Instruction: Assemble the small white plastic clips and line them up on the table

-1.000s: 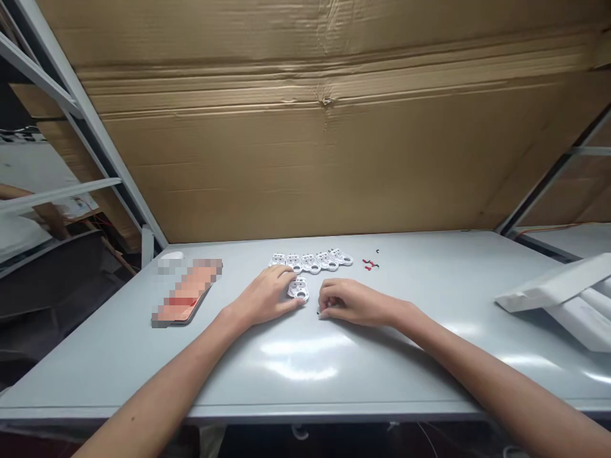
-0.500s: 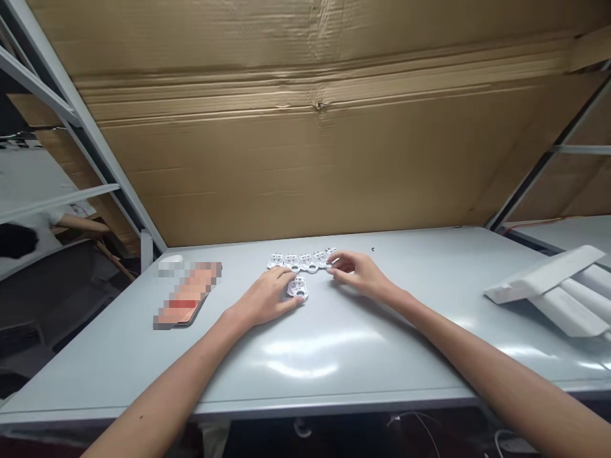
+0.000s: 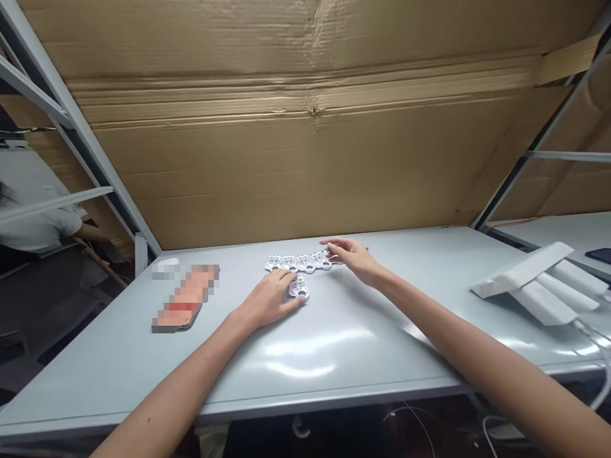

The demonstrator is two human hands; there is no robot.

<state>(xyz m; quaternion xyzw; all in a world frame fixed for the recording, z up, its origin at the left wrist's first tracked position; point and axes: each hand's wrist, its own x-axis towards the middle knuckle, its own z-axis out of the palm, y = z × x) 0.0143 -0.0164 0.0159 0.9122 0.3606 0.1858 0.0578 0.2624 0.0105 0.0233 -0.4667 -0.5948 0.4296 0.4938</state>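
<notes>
My left hand point(image 3: 272, 298) rests on the table with its fingers and thumb around a small white plastic part point(image 3: 300, 288), which has a round hole and small pin-like details. Behind it, several similar white plastic parts point(image 3: 305, 263) lie side by side in a slightly curved row. At the row's right end, my right hand point(image 3: 352, 258) pinches another white part, mostly hidden by the fingers.
A phone-shaped object point(image 3: 187, 299), blurred out, lies to the left with a small white object point(image 3: 166, 267) behind it. A white foam-like block point(image 3: 539, 283) with a cable sits at the right. A cardboard wall point(image 3: 305, 172) closes off the table's point(image 3: 305, 356) back; metal frame posts flank it.
My right hand has shifted slightly, its fingertips drawn a little back and up at the row's right end. The left hand keeps its hold. The view has turned slightly right.
</notes>
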